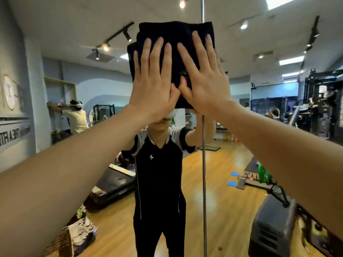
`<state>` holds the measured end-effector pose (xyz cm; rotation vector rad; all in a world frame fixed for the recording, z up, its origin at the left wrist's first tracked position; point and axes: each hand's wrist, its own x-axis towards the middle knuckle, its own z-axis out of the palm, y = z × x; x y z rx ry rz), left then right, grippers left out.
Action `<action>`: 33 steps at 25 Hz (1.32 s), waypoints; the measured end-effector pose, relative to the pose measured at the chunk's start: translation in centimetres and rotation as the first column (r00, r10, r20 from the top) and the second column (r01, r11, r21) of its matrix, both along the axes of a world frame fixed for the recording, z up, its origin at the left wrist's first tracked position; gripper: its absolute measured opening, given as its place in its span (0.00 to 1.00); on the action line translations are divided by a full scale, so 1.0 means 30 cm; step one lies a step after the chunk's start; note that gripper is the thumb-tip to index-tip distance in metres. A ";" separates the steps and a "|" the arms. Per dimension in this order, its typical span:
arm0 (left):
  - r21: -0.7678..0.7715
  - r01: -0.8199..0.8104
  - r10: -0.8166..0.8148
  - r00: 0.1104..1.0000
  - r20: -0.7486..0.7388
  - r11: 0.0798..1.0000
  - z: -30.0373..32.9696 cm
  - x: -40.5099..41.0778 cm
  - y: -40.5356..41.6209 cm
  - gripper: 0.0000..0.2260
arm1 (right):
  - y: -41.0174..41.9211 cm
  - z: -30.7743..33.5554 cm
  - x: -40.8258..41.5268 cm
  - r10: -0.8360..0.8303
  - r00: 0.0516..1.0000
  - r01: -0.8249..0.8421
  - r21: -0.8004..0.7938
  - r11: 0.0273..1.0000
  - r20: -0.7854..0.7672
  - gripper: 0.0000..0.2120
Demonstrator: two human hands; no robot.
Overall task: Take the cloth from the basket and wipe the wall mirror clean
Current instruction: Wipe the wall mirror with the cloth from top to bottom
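Both my hands flat on the black cloth (pixel 174 45), pressing it vs the wall mirror (pixel 232 164) up high. Left hand (pixel 150 84) & right hand (pixel 206 78): fingers straight, spread, not curled round it; thumbs touching.
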<state>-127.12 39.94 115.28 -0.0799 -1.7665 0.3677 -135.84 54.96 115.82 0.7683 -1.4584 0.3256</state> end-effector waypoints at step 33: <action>-0.119 0.097 -0.087 0.992 0.087 0.988 -0.527 0.050 -0.123 0.31 | -0.100 -0.594 0.098 0.059 0.981 -0.045 -0.084 0.995 0.184 0.35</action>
